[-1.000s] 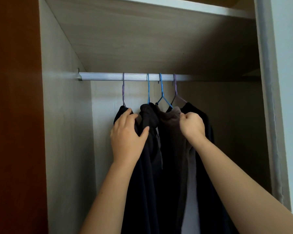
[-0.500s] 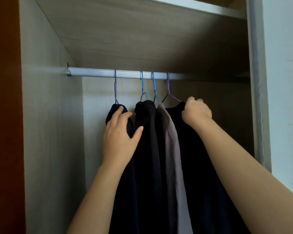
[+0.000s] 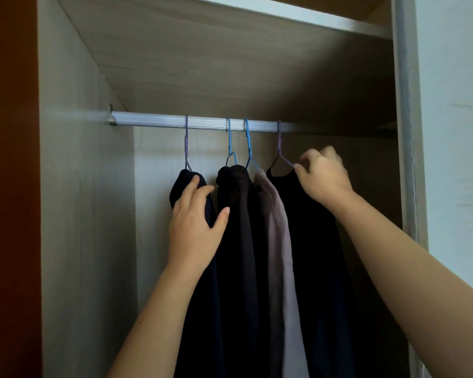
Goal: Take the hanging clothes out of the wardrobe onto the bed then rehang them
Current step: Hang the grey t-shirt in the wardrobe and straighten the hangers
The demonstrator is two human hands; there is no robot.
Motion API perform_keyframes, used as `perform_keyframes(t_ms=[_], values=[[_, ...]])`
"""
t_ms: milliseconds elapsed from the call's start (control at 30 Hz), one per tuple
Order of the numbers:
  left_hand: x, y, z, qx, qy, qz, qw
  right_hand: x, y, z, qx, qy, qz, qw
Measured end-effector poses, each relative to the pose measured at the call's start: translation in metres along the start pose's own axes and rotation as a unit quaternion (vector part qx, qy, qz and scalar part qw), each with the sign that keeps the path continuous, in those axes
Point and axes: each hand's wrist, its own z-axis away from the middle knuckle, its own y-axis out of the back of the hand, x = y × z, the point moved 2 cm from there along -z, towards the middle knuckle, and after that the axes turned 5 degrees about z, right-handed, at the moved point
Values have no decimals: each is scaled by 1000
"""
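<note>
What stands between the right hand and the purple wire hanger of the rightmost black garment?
Nothing visible. The right hand is at the sloping arm of that purple wire hanger, above the rightmost black garment; contact is blurred.

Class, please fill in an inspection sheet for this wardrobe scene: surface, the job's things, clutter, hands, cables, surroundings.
Surface: a metal rail spans the wardrobe under a wooden shelf; the bed is not in view.
Job's things: four garments hang on wire hangers from the rail, left to right: navy garment, black knit, beige garment, right black garment.
Clutter: nothing seen.
Hands: the left hand rests on the navy garment; the right hand, slightly blurred, pinches the right black garment's shoulder.
Cables: nothing seen.
Surroundings: pale wardrobe side panel, brown door edge on the left, white wall on the right.
</note>
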Motion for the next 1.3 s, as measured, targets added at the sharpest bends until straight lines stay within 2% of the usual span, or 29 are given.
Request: perform_keyframes(t_ms=[33,67,133,167,233,367,500,600,700,833,867,933,1000,1067,1167,1233,1300], values=[[1,-2,0,0,0,3,1000,-9,5,7,19,39,-35,998],[3,-3,0,0,0,6,1000,-18,6,12,-7,57,-89,994],[6,-7,1,-2,1,9,1000,-33,2,23,-148,47,-199,968],[7,-9,1,-5,0,10,1000,-39,-3,27,-209,39,-218,953],[8,-11,1,-10,-3,9,1000,-43,-11,27,-240,26,-207,948],[5,-9,0,-16,-8,3,1000,-30,-17,19,-156,-27,-174,972],[1,-4,0,-17,-11,3,1000,-11,-21,11,-80,-75,-211,971],[-2,-1,2,-10,-14,23,1000,2,-22,5,-81,-95,-204,971],[-2,1,2,1,-7,57,998,10,-21,4,-116,-67,-165,977],[1,0,1,10,-6,72,997,11,-18,6,-124,-30,-113,985],[2,0,2,11,-5,76,997,7,-16,9,-104,-13,-70,992],[4,-1,2,14,2,85,996,-7,-9,16,-1,40,32,999],[5,-1,2,21,17,93,995,-29,-2,25,81,102,62,990],[6,0,2,29,28,101,994,-50,0,26,20,107,-2,994],[6,3,1,38,35,111,993,-73,-15,28,-145,74,-98,982],[5,7,1,42,37,113,992,-82,-27,28,-177,72,-122,974],[5,9,1,37,41,114,992,-88,-35,27,-174,79,-124,974]])
